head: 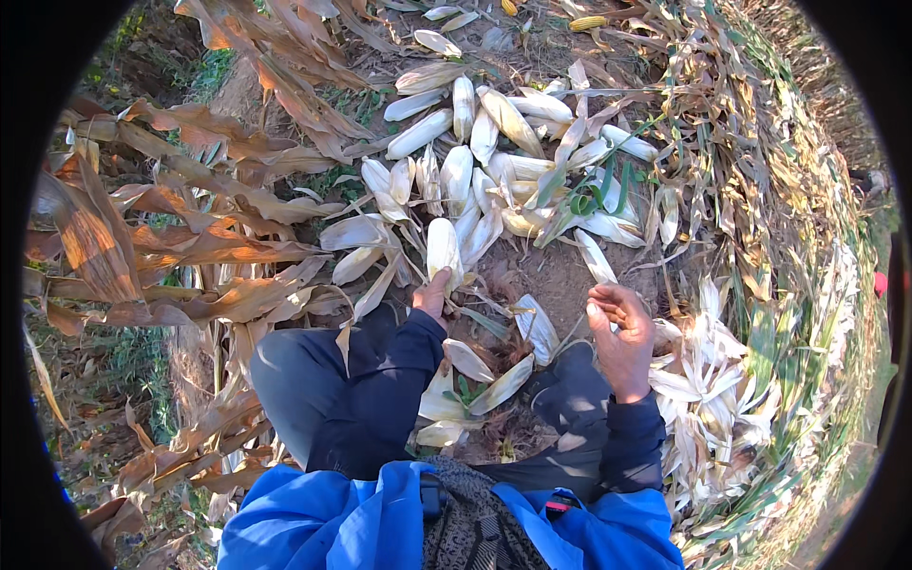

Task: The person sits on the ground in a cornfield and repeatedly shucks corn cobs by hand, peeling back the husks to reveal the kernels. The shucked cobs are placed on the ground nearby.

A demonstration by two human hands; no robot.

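Observation:
My left hand is closed around the lower end of an ear of corn in its pale husk, which points away from me. To the right, my right hand is raised over the ground with its fingers curled and thumb apart; nothing shows clearly in it. Just beyond its fingers lies another husked-over ear. A heap of ears in whitish husks spreads on the soil in front of me. Loose husk pieces lie between my legs.
Dry brown corn stalks and leaves stretch along the left. A pile of stripped husks lies beside my right knee, with a long bank of cut stalks beyond it. A bare yellow cob lies at the top.

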